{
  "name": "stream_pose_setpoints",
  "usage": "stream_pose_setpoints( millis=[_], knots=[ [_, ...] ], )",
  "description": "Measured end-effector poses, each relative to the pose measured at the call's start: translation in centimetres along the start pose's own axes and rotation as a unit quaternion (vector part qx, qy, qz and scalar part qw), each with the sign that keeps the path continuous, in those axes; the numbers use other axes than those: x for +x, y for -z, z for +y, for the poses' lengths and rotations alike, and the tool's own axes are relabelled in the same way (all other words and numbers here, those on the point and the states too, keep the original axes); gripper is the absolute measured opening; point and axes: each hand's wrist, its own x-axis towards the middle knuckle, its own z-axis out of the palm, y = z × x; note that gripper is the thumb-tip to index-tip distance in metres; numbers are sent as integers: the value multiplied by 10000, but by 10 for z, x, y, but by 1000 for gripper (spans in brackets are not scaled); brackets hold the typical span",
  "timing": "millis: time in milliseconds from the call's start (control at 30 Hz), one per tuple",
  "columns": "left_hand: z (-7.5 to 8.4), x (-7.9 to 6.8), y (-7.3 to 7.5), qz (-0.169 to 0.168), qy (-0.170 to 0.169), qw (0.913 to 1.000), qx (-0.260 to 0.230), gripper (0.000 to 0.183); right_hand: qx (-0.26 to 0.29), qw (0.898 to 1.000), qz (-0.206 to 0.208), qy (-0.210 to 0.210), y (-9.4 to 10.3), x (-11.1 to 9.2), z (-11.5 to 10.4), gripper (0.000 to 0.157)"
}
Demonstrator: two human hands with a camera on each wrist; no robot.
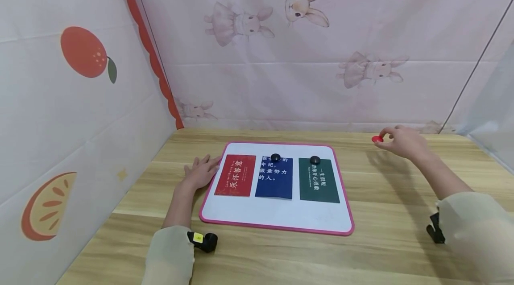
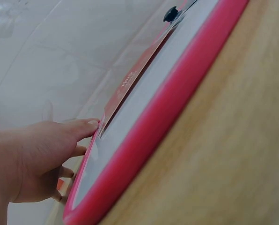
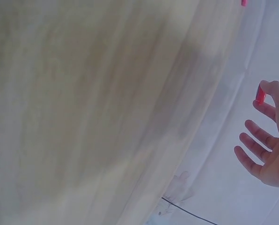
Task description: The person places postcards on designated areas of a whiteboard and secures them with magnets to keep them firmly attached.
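A small whiteboard (image 1: 277,218) with a pink rim lies on the table. On it, side by side, are a red card (image 1: 235,175), a blue card (image 1: 274,184) and a green card (image 1: 320,184) with white lettering. One black magnet (image 1: 275,157) sits on the blue card's upper edge, another black magnet (image 1: 315,160) on the green card's. My left hand (image 1: 201,172) touches the board's left edge, thumb at the rim (image 2: 149,143). Right of the board, above the table, my right hand (image 1: 406,142) pinches a red magnet (image 1: 377,139) between thumb and index finger (image 3: 265,109), other fingers spread.
The wood-grain table (image 1: 273,258) runs back to a cloth backdrop (image 1: 281,88) printed with rabbits. Another cloth wall (image 1: 92,138) with fruit prints stands along the left side. Black wrist devices sit at the left cuff (image 1: 170,249) and right cuff (image 1: 474,218).
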Motion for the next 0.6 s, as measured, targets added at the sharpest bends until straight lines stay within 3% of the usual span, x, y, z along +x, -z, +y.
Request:
stream_pose_setpoints(
  millis=[600],
  knots=[
    [-1, 1, -1, 18, 59, 10000, -29, 48, 81, 9996, 133, 238, -2, 8, -19, 37]
  ],
)
